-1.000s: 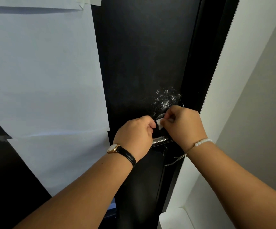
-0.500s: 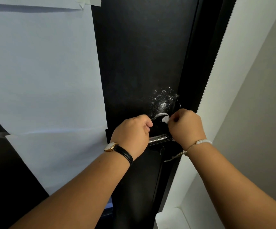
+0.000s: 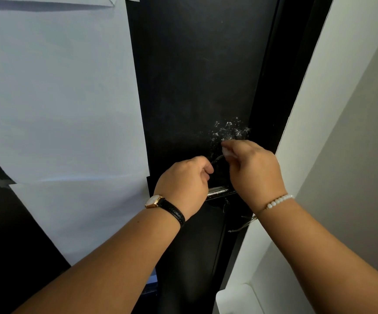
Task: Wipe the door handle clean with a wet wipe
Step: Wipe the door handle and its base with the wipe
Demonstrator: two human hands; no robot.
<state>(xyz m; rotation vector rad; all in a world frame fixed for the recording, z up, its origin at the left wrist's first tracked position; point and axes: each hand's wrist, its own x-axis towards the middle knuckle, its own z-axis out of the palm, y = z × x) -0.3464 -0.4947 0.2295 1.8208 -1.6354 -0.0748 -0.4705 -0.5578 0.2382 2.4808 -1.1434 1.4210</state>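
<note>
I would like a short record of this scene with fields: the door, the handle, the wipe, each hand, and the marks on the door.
door: black door, large pale paper sheets taped on its left part
handle: shiny metal lever handle, mostly hidden between the hands
wipe: small white wet wipe, pinched in right hand
left hand: closed grip on the handle, black-strap watch on wrist
right hand: above the lever, white bead bracelet
marks: white specks above right hand

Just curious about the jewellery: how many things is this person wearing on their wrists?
2. A watch on the left wrist, a bead bracelet on the right wrist. Anything further up the arms is out of view.
</note>
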